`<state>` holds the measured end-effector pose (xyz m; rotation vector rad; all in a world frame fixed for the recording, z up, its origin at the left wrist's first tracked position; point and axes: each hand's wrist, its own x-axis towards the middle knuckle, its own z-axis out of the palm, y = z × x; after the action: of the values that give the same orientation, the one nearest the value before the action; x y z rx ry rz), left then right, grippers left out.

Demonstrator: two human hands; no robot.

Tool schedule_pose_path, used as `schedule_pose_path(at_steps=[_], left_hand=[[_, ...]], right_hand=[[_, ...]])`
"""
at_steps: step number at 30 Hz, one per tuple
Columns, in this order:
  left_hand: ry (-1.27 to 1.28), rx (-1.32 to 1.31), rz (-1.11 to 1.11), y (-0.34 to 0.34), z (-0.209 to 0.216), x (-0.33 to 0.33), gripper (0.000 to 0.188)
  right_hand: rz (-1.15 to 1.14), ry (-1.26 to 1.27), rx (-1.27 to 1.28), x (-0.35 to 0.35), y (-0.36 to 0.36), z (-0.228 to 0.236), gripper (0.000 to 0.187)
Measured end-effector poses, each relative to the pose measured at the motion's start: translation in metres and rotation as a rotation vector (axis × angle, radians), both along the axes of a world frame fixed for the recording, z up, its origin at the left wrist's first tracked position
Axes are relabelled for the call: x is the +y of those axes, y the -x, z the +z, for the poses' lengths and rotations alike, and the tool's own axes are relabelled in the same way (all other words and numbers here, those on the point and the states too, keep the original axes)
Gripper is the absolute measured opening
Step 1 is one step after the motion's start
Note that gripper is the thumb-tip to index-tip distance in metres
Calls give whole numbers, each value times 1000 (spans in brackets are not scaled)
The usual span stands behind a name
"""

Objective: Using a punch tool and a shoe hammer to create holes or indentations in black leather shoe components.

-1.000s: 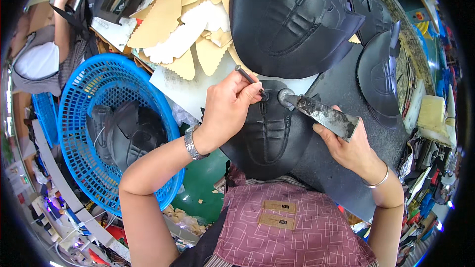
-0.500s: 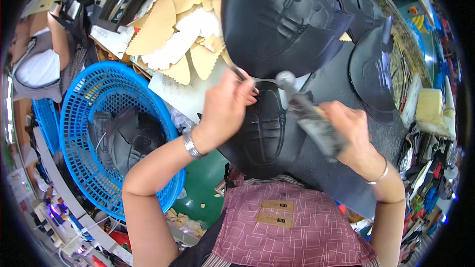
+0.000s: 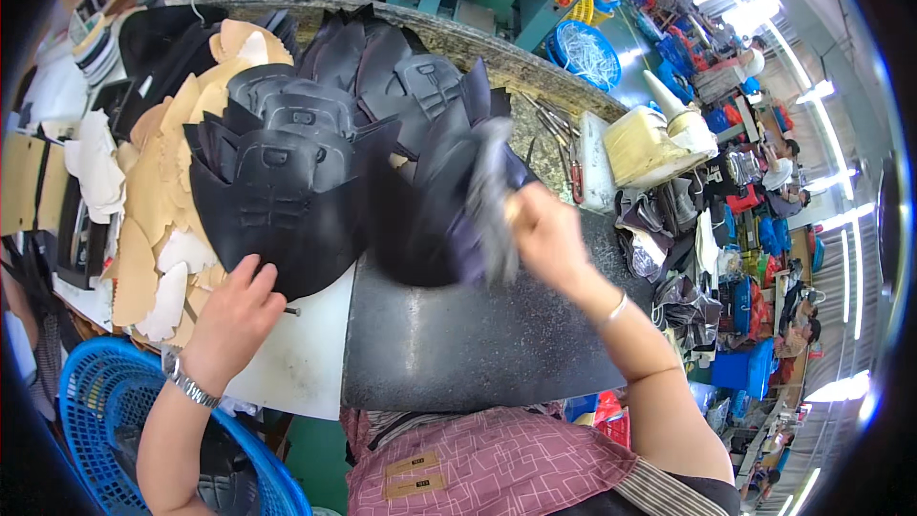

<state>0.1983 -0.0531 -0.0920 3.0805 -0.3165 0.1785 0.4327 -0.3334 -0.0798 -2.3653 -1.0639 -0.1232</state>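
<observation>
My left hand (image 3: pixel 234 320) is closed, with the end of a slim dark metal punch (image 3: pixel 292 311) poking out beside its fingers. The fingertips are at the lower left edge of a stack of black moulded shoe uppers (image 3: pixel 287 191). My right hand (image 3: pixel 551 241) is closed round a hammer (image 3: pixel 495 196), badly smeared by motion. Just left of it is a blurred black upper (image 3: pixel 415 229), its right edge partly hidden by the hammer; I cannot tell whether the hand touches it. More uppers (image 3: pixel 411 86) are piled behind.
Tan zigzag-edged cutouts (image 3: pixel 158 191) heap at the left. A blue plastic basket (image 3: pixel 81 373) holding black uppers stands lower left. A dark work slab (image 3: pixel 458 344) and a white board (image 3: pixel 287 373) lie before me. Thin tools (image 3: pixel 576 177) and a yellowish block (image 3: pixel 645 148) are at right.
My view has swung to the right and outward over the table. The upper beneath my hands is gone from the near edge. My hands have spread apart, the left beside the stack.
</observation>
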Motion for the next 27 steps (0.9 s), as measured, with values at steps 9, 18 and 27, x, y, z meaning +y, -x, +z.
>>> schedule_pose_path(at_steps=[9,18,27], left_hand=[[464,130,-156,40,28,-66,10],[1055,96,21,53,9,-92,15],[1314,-71,754,30,-39,-71,8]], right_hand=[[-146,82,-221,-9,-26,-5,33],[683,272,404,55,73,2,15],[680,237,537,49,75,13,21]])
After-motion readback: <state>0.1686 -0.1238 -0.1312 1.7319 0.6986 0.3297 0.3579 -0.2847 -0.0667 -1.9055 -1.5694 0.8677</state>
